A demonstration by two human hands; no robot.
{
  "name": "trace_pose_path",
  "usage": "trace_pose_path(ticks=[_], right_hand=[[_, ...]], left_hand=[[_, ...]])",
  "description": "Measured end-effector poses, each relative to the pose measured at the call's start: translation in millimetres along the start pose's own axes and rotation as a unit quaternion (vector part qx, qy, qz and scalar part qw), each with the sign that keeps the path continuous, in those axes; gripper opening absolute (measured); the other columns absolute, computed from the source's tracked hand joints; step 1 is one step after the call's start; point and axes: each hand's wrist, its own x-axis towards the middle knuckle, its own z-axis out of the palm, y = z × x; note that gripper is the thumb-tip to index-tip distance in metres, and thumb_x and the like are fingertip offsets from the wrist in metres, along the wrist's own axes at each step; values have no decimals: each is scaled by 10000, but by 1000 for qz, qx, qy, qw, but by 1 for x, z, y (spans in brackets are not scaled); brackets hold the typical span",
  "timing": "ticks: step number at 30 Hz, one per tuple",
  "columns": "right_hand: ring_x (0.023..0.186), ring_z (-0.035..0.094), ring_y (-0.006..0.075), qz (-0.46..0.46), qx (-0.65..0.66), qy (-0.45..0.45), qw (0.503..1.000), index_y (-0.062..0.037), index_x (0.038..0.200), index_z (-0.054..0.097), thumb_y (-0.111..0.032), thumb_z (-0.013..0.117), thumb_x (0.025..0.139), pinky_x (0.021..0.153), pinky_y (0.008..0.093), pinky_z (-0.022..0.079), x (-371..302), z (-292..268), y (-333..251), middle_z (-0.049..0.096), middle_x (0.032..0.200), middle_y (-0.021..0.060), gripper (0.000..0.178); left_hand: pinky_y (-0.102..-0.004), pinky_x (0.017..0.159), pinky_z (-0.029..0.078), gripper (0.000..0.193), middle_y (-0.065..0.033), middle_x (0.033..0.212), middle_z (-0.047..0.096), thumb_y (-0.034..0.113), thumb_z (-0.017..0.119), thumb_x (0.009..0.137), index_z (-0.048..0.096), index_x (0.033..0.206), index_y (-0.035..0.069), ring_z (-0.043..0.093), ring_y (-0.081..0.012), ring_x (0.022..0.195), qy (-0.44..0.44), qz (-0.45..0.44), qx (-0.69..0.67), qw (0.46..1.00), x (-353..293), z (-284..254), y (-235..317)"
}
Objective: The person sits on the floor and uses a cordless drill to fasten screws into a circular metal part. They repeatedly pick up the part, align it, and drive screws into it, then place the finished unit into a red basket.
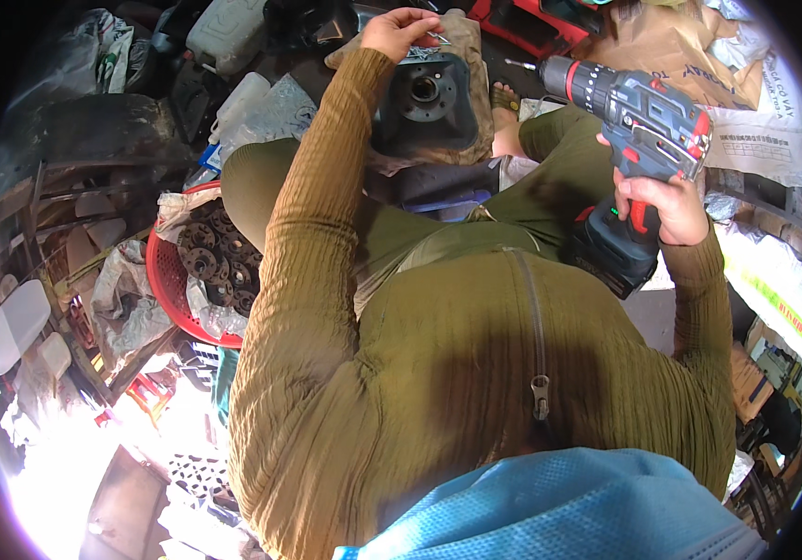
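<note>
My left hand (403,34) is closed in a pinch on a small silvery screw (439,38), just above the far edge of a black square plastic part. A little heap of similar screws (419,53) lies right under the fingers, on that edge. The black part (397,123) has a round hub with holes at its centre and rests on a brown cloth-covered pad (477,65). On the right, my right hand (669,203) is wrapped round the grip of a grey and red cordless drill (648,117). Its bit points left, apart from the black part.
Left of my knee stands a red plastic basket (156,275) of dark round metal parts (219,257). A grey jerrycan (225,35) is at the far left. Paper and plastic sacks (760,140) crowd the right side. A red case (527,26) sits at the back.
</note>
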Motion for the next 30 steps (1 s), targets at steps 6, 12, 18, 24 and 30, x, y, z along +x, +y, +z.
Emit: trace_pose_path(ticks=[6, 12, 18, 24, 30], right_hand=[[605, 545, 132, -39, -19, -41, 998, 15, 1286, 519, -84, 562, 759, 587, 269, 469, 12, 12, -6, 555, 783, 44, 538], [619, 539, 124, -47, -40, -45, 997, 14, 1281, 526, -61, 557, 764, 590, 265, 473, 16, 30, -3, 561, 803, 40, 523], [617, 544, 127, -63, -59, -45, 995, 16, 1269, 536, -36, 573, 743, 584, 261, 472, 16, 36, -7, 565, 803, 43, 530], [618, 546, 126, -69, -63, -41, 995, 16, 1257, 540, -20, 579, 731, 582, 254, 475, 17, 41, -10, 563, 801, 46, 529], [615, 589, 164, -66, -94, -61, 992, 19, 943, 586, -43, 624, 787, 577, 298, 493, 28, 34, -12, 600, 750, 75, 173]], left_hand=[[-346, 702, 577, 165, -57, 799, 633, 175, 668, 884, 619, 941, 27, 637, -167, 711, 33, -4, -365, 930, -70, 62, 35], [-323, 759, 580, 194, -65, 795, 629, 212, 606, 931, 604, 872, 27, 637, -173, 762, 34, -39, -434, 899, -112, 79, 50], [-333, 799, 568, 185, -72, 842, 632, 195, 556, 958, 585, 891, 24, 634, -183, 815, -12, -30, -473, 881, -120, 76, 48], [-341, 800, 567, 170, -72, 852, 630, 190, 551, 962, 582, 924, 27, 633, -171, 810, 16, -24, -498, 867, -130, 80, 55], [-378, 750, 574, 182, -126, 887, 654, 154, 589, 928, 598, 942, -28, 659, -233, 835, 74, 14, -464, 883, -119, 75, 38]])
